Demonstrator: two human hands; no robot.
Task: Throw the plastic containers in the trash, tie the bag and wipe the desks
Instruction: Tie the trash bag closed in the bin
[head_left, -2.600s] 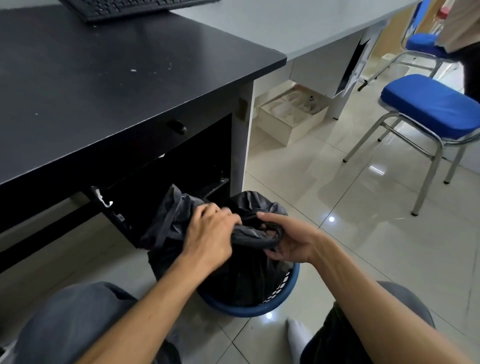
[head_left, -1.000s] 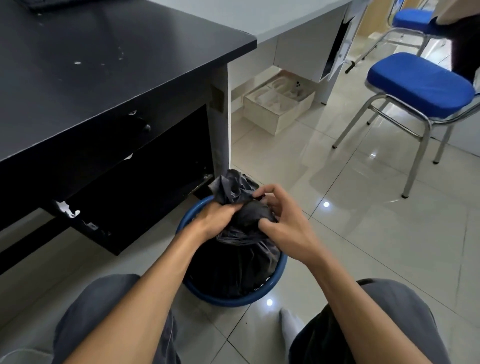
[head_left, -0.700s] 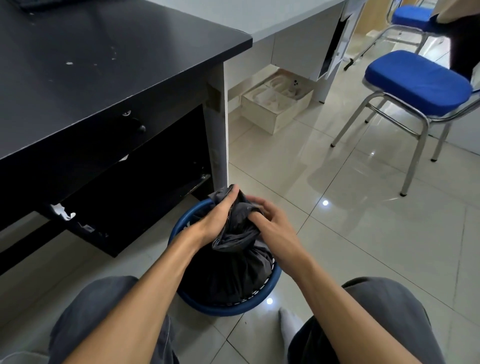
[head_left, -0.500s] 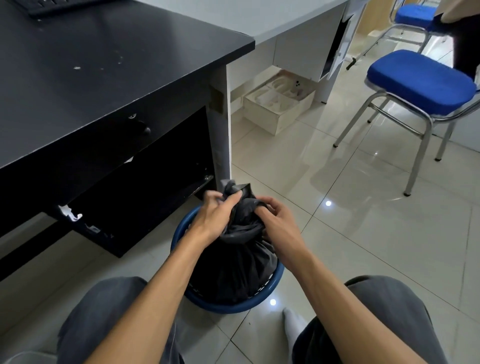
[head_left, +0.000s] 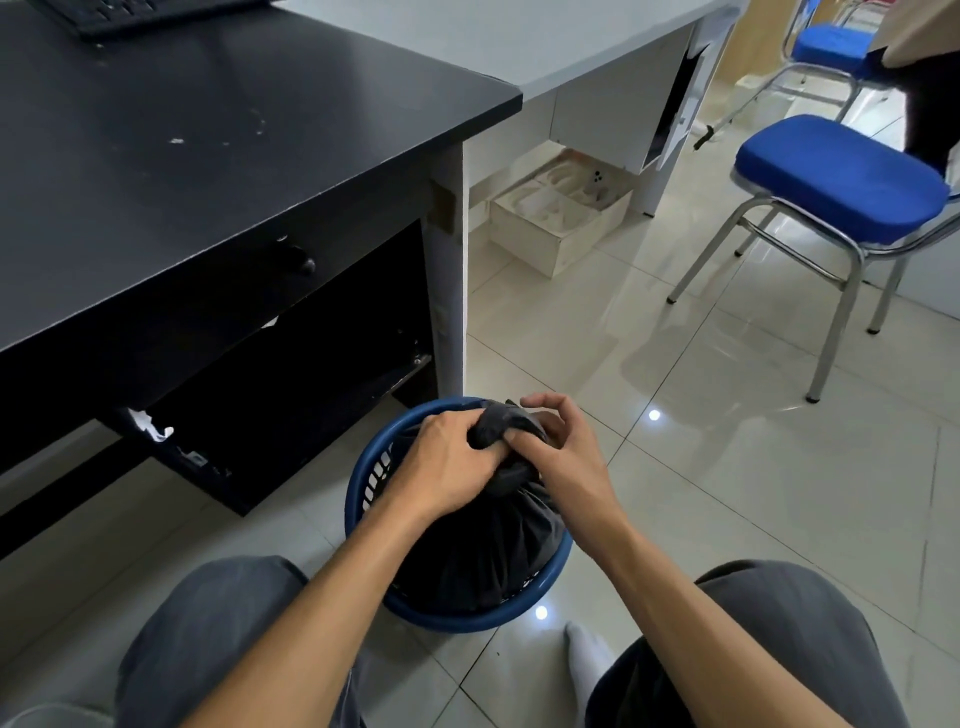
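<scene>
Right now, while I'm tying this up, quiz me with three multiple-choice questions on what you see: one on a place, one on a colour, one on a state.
1. Where does the blue bin stand?
A. on the floor by the leg of the black desk
B. on a chair seat
C. on top of a desk

2. What colour is the trash bag?
A. white
B. black
C. green

3. What state is the bag's mouth in?
A. spread wide over the rim
B. torn in two
C. bunched together in the left grip and the right grip

Answers:
1. A, the bin sits on the tiles next to the desk leg.
2. B, the plastic is plainly black.
3. C, both grips pinch the gathered neck above the bin.
</scene>
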